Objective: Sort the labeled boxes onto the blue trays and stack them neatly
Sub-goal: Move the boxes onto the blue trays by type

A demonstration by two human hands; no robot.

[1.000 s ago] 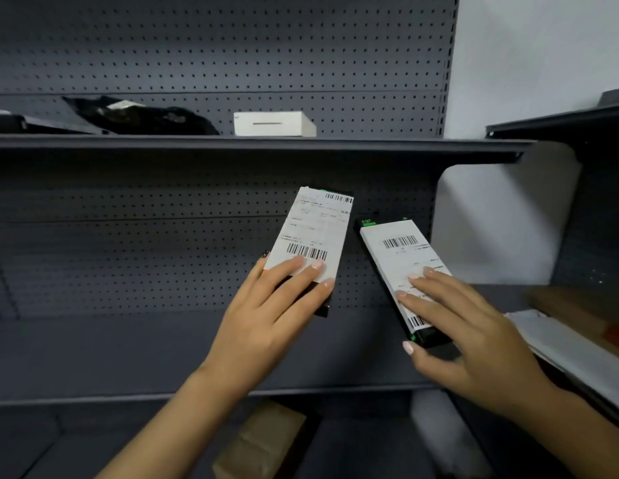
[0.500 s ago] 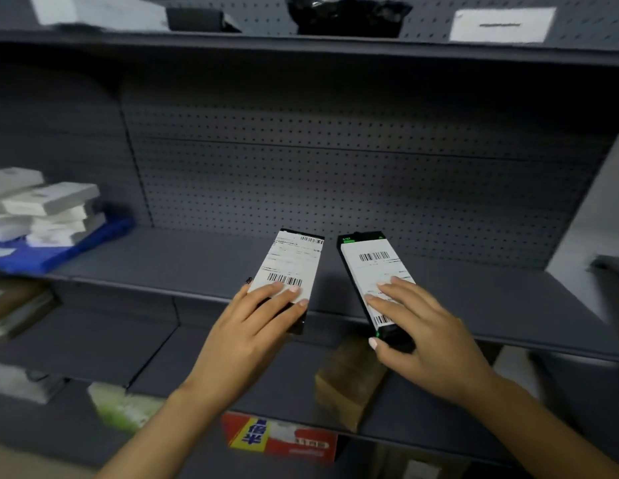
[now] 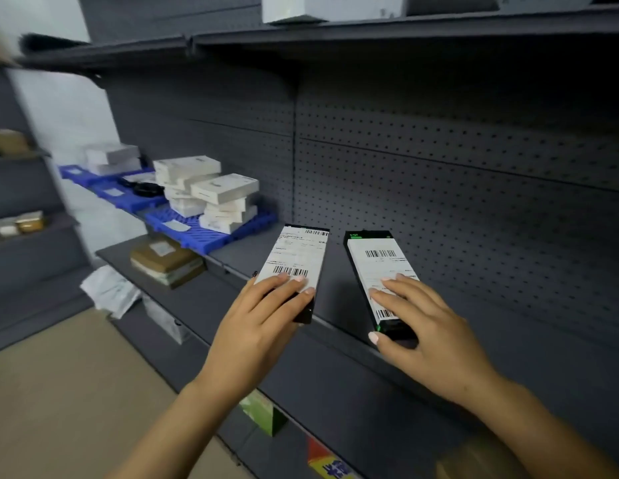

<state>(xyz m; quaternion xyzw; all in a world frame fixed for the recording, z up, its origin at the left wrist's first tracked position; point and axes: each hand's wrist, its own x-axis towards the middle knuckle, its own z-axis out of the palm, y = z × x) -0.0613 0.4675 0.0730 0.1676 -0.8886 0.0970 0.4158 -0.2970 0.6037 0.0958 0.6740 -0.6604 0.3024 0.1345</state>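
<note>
At far left, blue trays [image 3: 197, 233] sit on the shelf [image 3: 335, 305], already piled with white boxes [image 3: 211, 195]. The left hand [image 3: 263, 323] grips one black labeled box [image 3: 296, 264], fingers [image 3: 290, 283] spread flat over its label; the right hand [image 3: 429, 333] holds a second labeled box [image 3: 377, 267] the same way, thumb under its near end. This looks like the carrying step; next, both go leftward onto a tray. The untidy white stacks leave little bare tray, and brown parcels [image 3: 166, 261] lie on the shelf below.
</note>
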